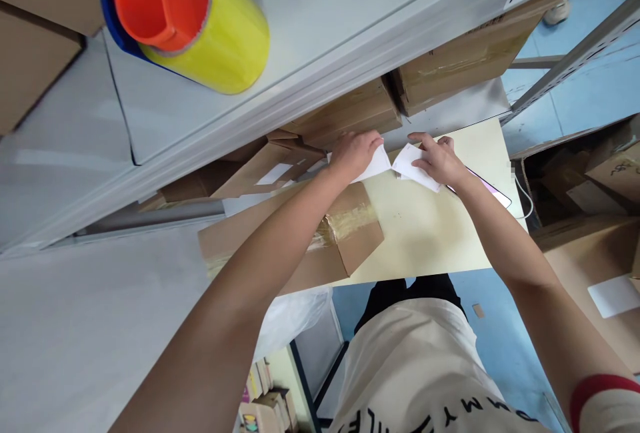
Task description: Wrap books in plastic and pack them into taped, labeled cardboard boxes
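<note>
White paper (413,167) within both grips (352,154) (442,163).

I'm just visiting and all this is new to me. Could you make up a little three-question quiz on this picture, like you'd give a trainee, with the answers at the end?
1. True or false: the person's left grip is holding scissors.
2. Multiple choice: where is the yellow cylinder?
A) On the floor
B) On the upper shelf
C) Under the table
3. Fill in the blank: the cardboard box, partly hidden by the left forearm, carries shiny strips of ____.

Key:
1. False; it holds white paper.
2. B
3. Tape
</note>
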Demonstrator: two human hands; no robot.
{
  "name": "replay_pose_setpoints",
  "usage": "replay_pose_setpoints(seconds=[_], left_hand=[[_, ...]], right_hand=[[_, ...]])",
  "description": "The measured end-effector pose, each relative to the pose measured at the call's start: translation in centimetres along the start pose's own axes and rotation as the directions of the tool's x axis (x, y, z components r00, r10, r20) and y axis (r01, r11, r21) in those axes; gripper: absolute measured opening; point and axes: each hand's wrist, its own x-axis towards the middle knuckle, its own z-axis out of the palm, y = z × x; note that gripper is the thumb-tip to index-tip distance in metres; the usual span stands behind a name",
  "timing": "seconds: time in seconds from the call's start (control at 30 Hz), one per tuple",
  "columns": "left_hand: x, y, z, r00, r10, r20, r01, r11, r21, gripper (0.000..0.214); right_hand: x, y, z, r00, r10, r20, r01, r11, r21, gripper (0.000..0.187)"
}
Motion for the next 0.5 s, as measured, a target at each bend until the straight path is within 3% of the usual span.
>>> replay_pose_setpoints(seconds=[0.1, 0.2, 0.27, 0.33, 0.4, 0.5], left_hand=[[0.0, -0.7, -0.8, 0.994, -0.053, -0.1, 0.044, 0.995, -0.088, 0.019], [-0.6, -0.4, -1.5, 0.987, -0.033, -0.159, 0.002, 0.981, -0.193, 0.017], [-1.3, 0.5, -1.8, 0.979, 0.016, -0.204, -0.069, 0.963, -0.26, 0.016], [-2.3, 1.7, -2.0, 0.963, 0.069, -0.26, -0.155, 0.934, -0.323, 0.018], [-3.9, 2.9, -2.3, 0.944, 0.117, -0.308, -0.241, 0.884, -0.401, 0.021], [-7.6, 3.5, -3.1, 0.935, 0.182, -0.303, -0.33, 0.754, -0.568, 0.028]], right_hand=[[0.1, 0.5, -0.3, 1.0, 0.015, -0.01, -0.016, 0.998, -0.058, 0.055], [-0.1, -0.6, -0.8, 0.991, 0.04, -0.126, -0.048, 0.997, -0.061, 0.069], [-0.4, -2.5, -1.2, 0.979, 0.012, -0.205, 0.006, 0.997, 0.082, 0.081], [-0.9, -4.9, -1.8, 0.965, -0.017, -0.26, 0.104, 0.94, 0.324, 0.086], [-1.6, -7.5, -2.6, 0.949, 0.018, -0.314, 0.161, 0.83, 0.535, 0.08], [-3.2, -10.6, -4.2, 0.911, 0.138, -0.388, 0.181, 0.71, 0.68, 0.061]])
